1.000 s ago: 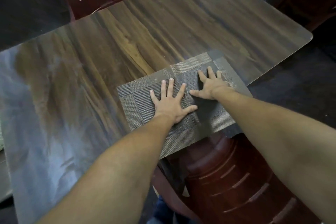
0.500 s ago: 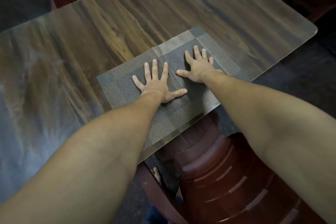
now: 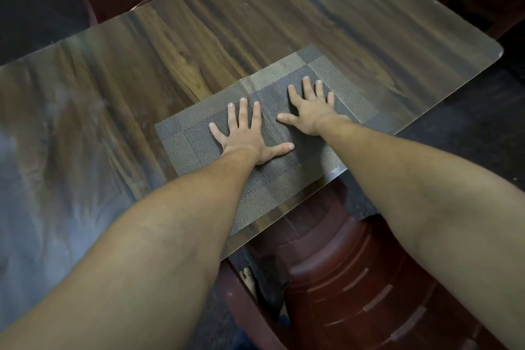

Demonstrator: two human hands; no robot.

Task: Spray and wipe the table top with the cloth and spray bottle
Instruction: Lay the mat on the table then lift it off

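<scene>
Head view. Fingers point(image 3: 243, 111) of the left hand point(image 3: 246, 141) and of the right hand point(image 3: 308, 111) are splayed flat, gripping nothing, palms pressed on a woven grey placemat point(image 3: 352, 99) lying at the near edge of the wooden table top point(image 3: 199, 37). A red chair point(image 3: 355, 278) stands below.

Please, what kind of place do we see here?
Probably a dining area in a home or small eatery: a wood-grain table, a woven placemat under both hands, and dark red plastic chairs pushed in around it.
</scene>
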